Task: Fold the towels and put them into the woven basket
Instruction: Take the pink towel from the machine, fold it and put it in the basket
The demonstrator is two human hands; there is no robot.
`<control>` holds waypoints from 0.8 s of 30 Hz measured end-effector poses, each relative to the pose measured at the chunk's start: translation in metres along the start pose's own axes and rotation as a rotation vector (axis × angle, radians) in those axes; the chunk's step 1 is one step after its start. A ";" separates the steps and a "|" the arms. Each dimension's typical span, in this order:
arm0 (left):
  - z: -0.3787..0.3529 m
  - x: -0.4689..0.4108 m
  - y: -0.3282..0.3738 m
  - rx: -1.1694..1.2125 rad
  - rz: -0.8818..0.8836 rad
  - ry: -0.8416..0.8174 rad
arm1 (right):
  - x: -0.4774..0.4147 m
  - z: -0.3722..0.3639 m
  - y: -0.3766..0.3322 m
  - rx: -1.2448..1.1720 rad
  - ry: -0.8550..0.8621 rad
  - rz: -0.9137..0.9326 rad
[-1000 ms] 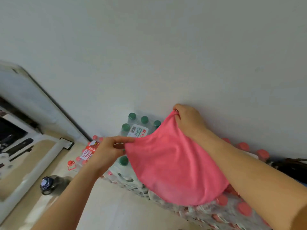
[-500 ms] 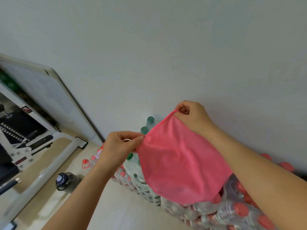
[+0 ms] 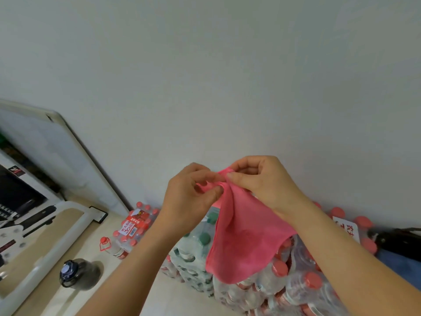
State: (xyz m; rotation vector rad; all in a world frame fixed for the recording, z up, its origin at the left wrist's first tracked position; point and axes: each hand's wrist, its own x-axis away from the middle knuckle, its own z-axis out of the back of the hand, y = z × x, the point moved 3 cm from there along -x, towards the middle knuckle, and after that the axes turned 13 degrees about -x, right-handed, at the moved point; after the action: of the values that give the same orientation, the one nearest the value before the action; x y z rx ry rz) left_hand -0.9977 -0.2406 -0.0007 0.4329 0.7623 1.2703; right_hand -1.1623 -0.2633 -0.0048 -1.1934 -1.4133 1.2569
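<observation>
Where hands stood apart, left hand [image 3: 191,197] and right hand [image 3: 262,181] now meet, fingers pinching pink towel [image 3: 246,242] (halved).

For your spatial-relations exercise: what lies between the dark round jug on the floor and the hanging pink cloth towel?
In the head view, shrink-wrapped packs of water bottles lie between the dark jug and the pink towel, with the left forearm crossing in front.

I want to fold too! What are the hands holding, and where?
Both the left hand and right hand pinch the soft pink cloth towel at its top corners.

Soft even daylight, no glare; faint shadows; wide-angle warp at edges, slight softness.
</observation>
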 end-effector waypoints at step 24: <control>0.013 -0.016 0.045 -0.383 -0.182 -0.078 | 0.030 0.010 -0.024 0.275 0.013 0.157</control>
State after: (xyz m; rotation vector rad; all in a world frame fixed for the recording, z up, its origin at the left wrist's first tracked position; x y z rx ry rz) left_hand -1.0210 -0.2425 0.0431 0.0990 0.4660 1.1867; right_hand -1.1793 -0.2355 0.0185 -1.1357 -1.1102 1.4955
